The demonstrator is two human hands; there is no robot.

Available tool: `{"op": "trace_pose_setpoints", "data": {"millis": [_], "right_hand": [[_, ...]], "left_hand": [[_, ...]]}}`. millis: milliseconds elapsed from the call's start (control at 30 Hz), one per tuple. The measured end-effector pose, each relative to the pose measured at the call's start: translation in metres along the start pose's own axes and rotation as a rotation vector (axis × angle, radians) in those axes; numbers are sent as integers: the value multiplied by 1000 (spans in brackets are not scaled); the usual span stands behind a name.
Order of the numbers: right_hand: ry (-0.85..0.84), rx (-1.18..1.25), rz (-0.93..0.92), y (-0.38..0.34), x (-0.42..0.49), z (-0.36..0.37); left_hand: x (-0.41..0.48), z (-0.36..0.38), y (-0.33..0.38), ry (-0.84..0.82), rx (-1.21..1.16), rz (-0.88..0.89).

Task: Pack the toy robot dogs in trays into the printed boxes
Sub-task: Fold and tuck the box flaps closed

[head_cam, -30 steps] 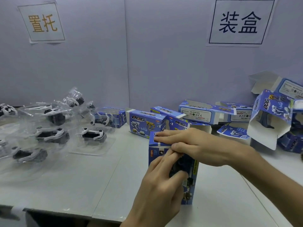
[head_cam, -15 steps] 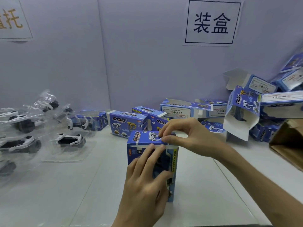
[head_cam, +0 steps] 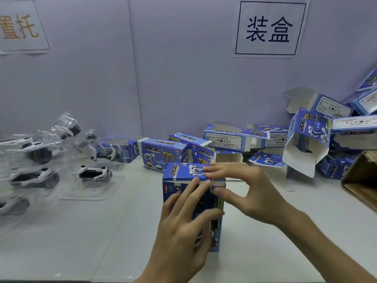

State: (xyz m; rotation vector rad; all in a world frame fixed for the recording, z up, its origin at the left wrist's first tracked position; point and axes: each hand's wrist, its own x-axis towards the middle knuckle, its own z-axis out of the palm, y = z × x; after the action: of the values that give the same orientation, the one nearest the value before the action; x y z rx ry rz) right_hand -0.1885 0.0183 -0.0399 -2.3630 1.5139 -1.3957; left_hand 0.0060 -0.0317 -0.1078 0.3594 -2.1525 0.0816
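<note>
A blue printed box [head_cam: 179, 172] stands upright on the white table, its top flap folded down. My left hand [head_cam: 183, 227] grips the box's front face, fingers spread up to the top edge. My right hand [head_cam: 242, 190] pinches the top right corner, fingers on the lid and thumb on the side. Toy robot dogs in clear trays [head_cam: 93, 174] lie at the left.
More blue printed boxes [head_cam: 163, 154] lie behind, and open ones [head_cam: 306, 137] are piled at the right. A brown carton [head_cam: 361, 180] sits at the right edge. Two paper signs hang on the back wall.
The box's top flap has gone from being pressed down to closed. My right hand shifted from lying flat over the top to pinching its right corner. The view turned right.
</note>
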Motion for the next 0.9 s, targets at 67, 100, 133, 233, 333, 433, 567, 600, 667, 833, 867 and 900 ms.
{"op": "trace_pose_setpoints", "data": {"millis": [67, 100, 133, 233, 333, 433, 567, 600, 667, 833, 867, 900], "right_hand": [[16, -26, -14, 1, -7, 4], [31, -14, -7, 1, -9, 5], [47, -6, 3, 0, -11, 7], [60, -5, 36, -1, -14, 11], [52, 39, 76, -1, -14, 11], [66, 122, 146, -2, -11, 9], [98, 197, 232, -2, -2, 6], [110, 232, 245, -3, 1, 6], [133, 264, 258, -5, 6, 8], [72, 175, 200, -6, -5, 8], [52, 153, 186, -6, -8, 7], [44, 129, 174, -6, -10, 6]], "left_hand": [[2, -2, -4, 17, 54, -6], [4, -5, -7, 35, 70, -32], [6, -9, -10, 58, 75, -69], [15, -20, -24, 106, 81, -162], [17, -24, -33, 84, 9, -179], [14, -20, -29, 85, 18, -128], [16, -18, -22, 114, -48, -180], [18, -18, -21, 118, -75, -195], [21, -18, -20, 126, -127, -212], [26, -17, -21, 160, -132, -229], [26, -17, -21, 167, -120, -233], [26, -17, -20, 171, -122, -237]]}}
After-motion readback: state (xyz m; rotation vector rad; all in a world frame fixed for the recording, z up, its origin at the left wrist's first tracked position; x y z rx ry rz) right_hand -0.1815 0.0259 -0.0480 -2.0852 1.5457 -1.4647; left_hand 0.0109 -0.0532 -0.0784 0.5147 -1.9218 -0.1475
